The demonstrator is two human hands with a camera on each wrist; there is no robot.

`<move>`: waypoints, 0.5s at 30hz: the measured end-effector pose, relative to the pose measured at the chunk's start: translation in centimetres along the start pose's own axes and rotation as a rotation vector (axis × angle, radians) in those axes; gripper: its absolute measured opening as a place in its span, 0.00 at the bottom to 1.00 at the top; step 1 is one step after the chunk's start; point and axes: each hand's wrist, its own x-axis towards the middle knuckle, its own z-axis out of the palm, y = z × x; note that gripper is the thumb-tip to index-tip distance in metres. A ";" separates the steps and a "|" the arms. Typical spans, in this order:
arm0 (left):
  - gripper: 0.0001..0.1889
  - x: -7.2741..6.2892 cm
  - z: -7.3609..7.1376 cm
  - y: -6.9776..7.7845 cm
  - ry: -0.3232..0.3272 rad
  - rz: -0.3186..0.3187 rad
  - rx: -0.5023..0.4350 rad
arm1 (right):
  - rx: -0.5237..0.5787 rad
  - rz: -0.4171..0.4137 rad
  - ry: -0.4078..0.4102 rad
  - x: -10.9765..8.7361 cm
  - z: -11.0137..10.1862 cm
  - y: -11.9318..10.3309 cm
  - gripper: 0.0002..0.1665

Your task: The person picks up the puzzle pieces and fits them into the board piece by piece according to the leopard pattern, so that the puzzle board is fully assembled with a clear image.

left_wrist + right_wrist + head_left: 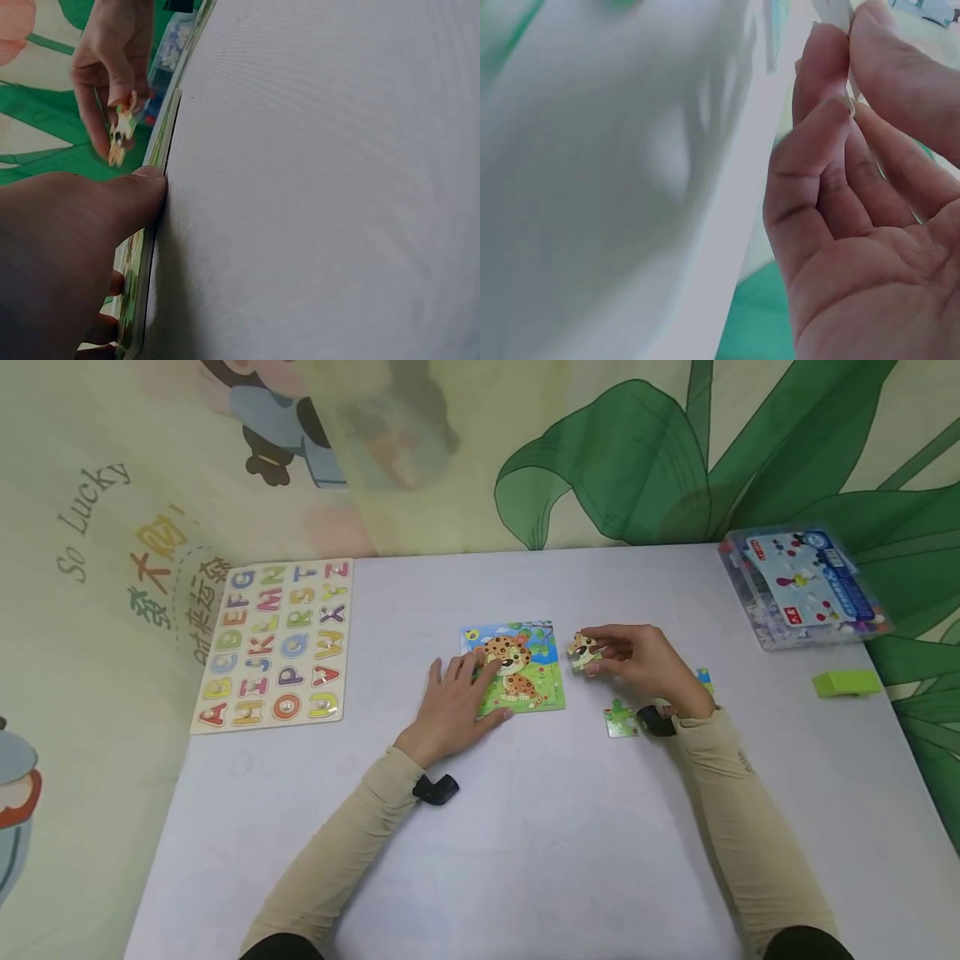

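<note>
A leopard jigsaw puzzle [525,681] in a square tray lies flat on the table. My left hand [453,706] rests on its left side with fingers spread, the thumb touching the near edge. Just right of the puzzle, my right hand [643,658] pinches a jigsaw piece [582,653] printed with part of an animal's face. In the left wrist view that jigsaw piece [122,129] is held in the air, apart from the tray. A green jigsaw piece [620,720] lies below the right hand. Another piece [704,678] is partly hidden behind the right wrist.
An alphabet board [273,647] with colourful letters lies at the back left. At the back right stands a clear plastic box [806,585] of small parts, with a green block [847,683] in front of it. A printed cloth [450,460] hangs behind the table.
</note>
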 end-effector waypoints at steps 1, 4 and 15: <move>0.41 0.0 0.0 0.0 0.001 0.001 -0.001 | 0.013 0.000 -0.015 0.3 0.4 -0.3 0.30; 0.41 0.0 0.0 -0.1 0.000 0.001 -0.001 | 0.039 0.005 -0.049 1.2 1.5 -1.1 0.30; 0.41 0.0 0.2 -0.2 0.001 0.007 0.038 | 0.008 -0.017 -0.104 3.8 5.3 -4.1 0.30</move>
